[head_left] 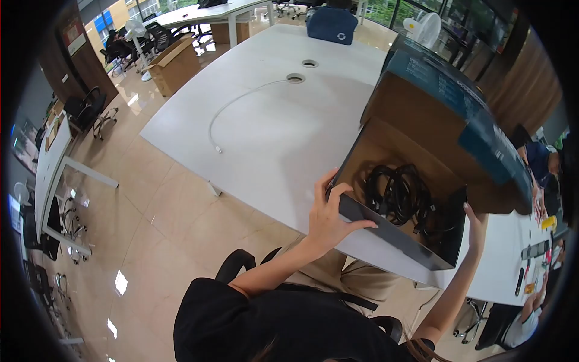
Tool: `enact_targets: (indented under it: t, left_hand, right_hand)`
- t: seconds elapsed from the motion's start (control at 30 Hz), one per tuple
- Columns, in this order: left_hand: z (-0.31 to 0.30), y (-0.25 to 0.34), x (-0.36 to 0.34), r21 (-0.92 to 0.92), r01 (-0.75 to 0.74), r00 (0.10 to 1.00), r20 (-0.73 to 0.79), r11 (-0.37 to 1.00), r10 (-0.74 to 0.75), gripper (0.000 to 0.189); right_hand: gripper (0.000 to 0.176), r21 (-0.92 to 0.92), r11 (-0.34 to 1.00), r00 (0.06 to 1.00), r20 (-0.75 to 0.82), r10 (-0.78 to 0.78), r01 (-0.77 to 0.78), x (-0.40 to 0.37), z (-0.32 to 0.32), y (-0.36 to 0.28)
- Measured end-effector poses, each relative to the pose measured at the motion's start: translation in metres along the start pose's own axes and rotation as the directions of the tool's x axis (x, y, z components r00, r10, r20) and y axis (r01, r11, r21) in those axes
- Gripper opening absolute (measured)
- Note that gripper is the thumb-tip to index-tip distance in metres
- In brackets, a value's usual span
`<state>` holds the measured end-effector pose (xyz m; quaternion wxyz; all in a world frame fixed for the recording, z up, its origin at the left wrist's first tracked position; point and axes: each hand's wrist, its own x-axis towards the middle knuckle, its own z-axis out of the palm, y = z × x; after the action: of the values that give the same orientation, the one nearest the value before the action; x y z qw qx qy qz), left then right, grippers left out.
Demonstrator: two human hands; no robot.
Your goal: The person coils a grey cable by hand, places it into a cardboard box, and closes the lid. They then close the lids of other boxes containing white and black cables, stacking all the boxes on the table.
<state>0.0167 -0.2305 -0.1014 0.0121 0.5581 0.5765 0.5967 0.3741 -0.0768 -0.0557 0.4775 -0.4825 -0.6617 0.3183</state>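
An open cardboard box (392, 235), dark outside and brown inside, sits tilted at the right part of the white table, its teal printed lid (446, 90) raised at the back. Coiled black cables (398, 193) lie inside it. My left hand (330, 217) grips the box's near left corner, thumb along the front rim and fingers on the side wall. At the right end of the box, my right hand (476, 226) holds the side wall, with its thumb at the rim and its other fingers mostly hidden.
On the white table (259, 133) a thin white cable (212, 117) runs from a round cable hole. A blue bag (332, 25) stands at the far edge. Another cardboard box (175, 65) is on the floor at the back left. Other people are at the right edge.
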Motion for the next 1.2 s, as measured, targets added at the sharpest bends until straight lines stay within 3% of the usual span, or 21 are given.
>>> enact_targets:
  t: [0.03,0.07,0.17,0.3,0.4,0.47,0.53,0.63,0.7,0.77,0.83,0.97,1.03,1.07,1.17,1.2]
  left_hand:
    - [-0.002,0.001,0.003,0.012,0.023,1.000,0.005,1.000,-0.023,0.086]
    - [-0.004,0.001,0.007,0.023,0.049,0.999,0.011,0.999,-0.049,0.088]
    - [-0.002,-0.005,0.008,0.004,0.103,0.995,0.014,0.995,-0.103,0.098]
    - [-0.010,-0.010,0.015,-0.090,0.015,1.000,-0.016,0.996,-0.017,0.102]
    - [-0.015,-0.038,0.028,-0.453,0.130,0.989,0.124,0.882,-0.083,0.100]
    - [-0.027,-0.030,0.057,-0.411,0.161,0.977,0.196,0.897,-0.085,0.095]
    - [-0.026,-0.028,0.082,-0.304,0.041,0.950,0.306,0.952,0.057,0.092]
    - [-0.007,-0.026,0.103,-0.369,-0.082,0.907,0.357,0.926,0.223,0.088]
    - [-0.002,-0.026,0.111,-0.261,-0.104,0.911,0.363,0.960,0.198,0.084]
    - [0.000,-0.015,0.115,-0.395,0.116,0.966,0.259,0.911,-0.010,0.080]
    - [-0.002,-0.019,0.123,-0.278,0.052,0.961,0.277,0.959,0.028,0.078]
    - [-0.005,-0.019,0.133,-0.215,-0.113,0.941,0.292,0.970,0.174,0.066]
    - [-0.009,-0.018,0.128,-0.200,-0.047,0.952,0.288,0.979,0.105,0.064]
    - [-0.012,-0.024,0.126,-0.204,-0.037,0.950,0.298,0.978,0.098,0.065]
    - [-0.024,-0.047,0.116,-0.173,-0.037,0.917,0.386,0.984,0.102,0.060]
    - [-0.026,-0.041,0.110,-0.226,-0.046,0.935,0.332,0.973,0.122,0.056]
  right_hand:
    - [0.051,0.072,0.997,0.998,0.054,0.016,-0.020,0.000,-0.005,0.004]
    - [0.054,0.004,0.998,0.998,-0.003,0.056,-0.056,0.003,-0.007,0.009]
    - [0.061,0.441,0.897,0.972,-0.192,0.134,-0.037,0.010,0.018,-0.007]
    - [0.065,0.409,0.911,0.981,-0.147,0.125,-0.054,0.022,0.026,-0.017]
    - [0.070,0.358,0.928,0.980,-0.119,0.158,-0.106,0.029,0.031,-0.020]
    - [0.070,0.310,0.944,0.980,-0.124,0.157,-0.112,0.028,0.027,-0.026]
    - [0.070,0.242,0.960,0.980,-0.103,0.170,-0.141,0.026,0.028,-0.029]
    - [0.069,0.218,0.957,0.970,-0.105,0.218,-0.191,0.019,0.032,-0.038]
    - [0.064,0.231,0.969,0.974,-0.182,0.133,-0.089,0.009,0.034,-0.039]
    - [0.057,0.264,0.964,0.977,-0.193,0.094,-0.041,-0.004,0.032,-0.048]
    - [0.055,0.282,0.959,0.980,-0.195,0.037,0.020,-0.014,0.032,-0.056]
    - [0.050,0.071,0.981,0.976,-0.136,-0.168,0.179,-0.023,0.038,-0.054]
    - [0.048,0.114,0.983,0.981,-0.145,-0.126,0.143,-0.030,0.039,-0.052]
    - [0.045,0.040,0.992,0.989,-0.096,-0.116,0.120,-0.034,0.032,-0.037]
    - [0.058,-0.075,0.997,0.997,-0.082,0.012,-0.018,-0.063,0.023,-0.039]
    - [0.072,-0.271,0.945,0.942,-0.227,-0.246,0.182,-0.064,0.028,-0.043]
